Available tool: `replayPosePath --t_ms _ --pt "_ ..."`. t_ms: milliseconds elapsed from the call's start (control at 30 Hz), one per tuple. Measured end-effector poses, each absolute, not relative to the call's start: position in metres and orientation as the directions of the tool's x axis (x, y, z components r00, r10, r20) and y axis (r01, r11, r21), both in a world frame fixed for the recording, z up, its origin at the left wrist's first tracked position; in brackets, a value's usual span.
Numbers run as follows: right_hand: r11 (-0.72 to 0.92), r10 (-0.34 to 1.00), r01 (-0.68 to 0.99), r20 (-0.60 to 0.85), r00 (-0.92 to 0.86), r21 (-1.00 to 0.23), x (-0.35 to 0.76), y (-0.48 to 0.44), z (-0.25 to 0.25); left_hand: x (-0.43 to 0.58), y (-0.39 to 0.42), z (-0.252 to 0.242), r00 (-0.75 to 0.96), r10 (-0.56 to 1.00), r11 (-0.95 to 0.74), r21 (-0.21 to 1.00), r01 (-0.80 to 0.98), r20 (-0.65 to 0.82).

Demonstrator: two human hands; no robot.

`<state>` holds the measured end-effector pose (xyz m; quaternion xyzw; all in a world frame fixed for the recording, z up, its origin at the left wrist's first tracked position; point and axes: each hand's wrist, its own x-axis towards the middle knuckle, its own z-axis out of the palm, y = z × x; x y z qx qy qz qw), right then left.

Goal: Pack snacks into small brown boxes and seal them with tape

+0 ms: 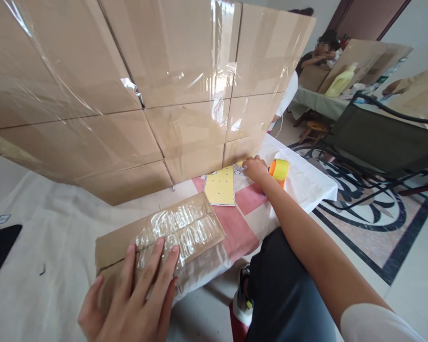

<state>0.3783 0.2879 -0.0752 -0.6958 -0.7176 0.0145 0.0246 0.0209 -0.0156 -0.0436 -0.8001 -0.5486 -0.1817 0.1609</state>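
My left hand lies with its fingers spread on a small cardboard box, whose top is covered with shiny clear tape. My right hand reaches out to the foot of a large taped cardboard panel. Its fingers are curled down by a piece of patterned yellow paper; what they hold, if anything, is hidden. Just right of that hand stands a tape dispenser with a yellow roll and orange parts. Between the box and the panel a yellow card with a scalloped border lies flat.
A white and pink cloth covers the table. At the left edge lies a black flat object. A dark folding chair stands to the right. Behind it, a person sits at another table with a yellow bottle and cardboard.
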Motion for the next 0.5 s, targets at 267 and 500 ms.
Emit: replayPosePath --t_ms 267,500 --pt "0.016 0.995 0.991 0.097 -0.003 -0.130 0.3766 0.2915 -0.0762 0.0141 -0.0156 -0.0462 0.392 0.816 -0.384 -0.107 0.917 0.426" --pt "-0.031 0.988 0.955 0.132 0.073 -0.296 0.3787 0.2903 -0.0724 0.0178 -0.0161 -0.0435 0.348 0.837 -0.357 -0.061 0.932 0.421"
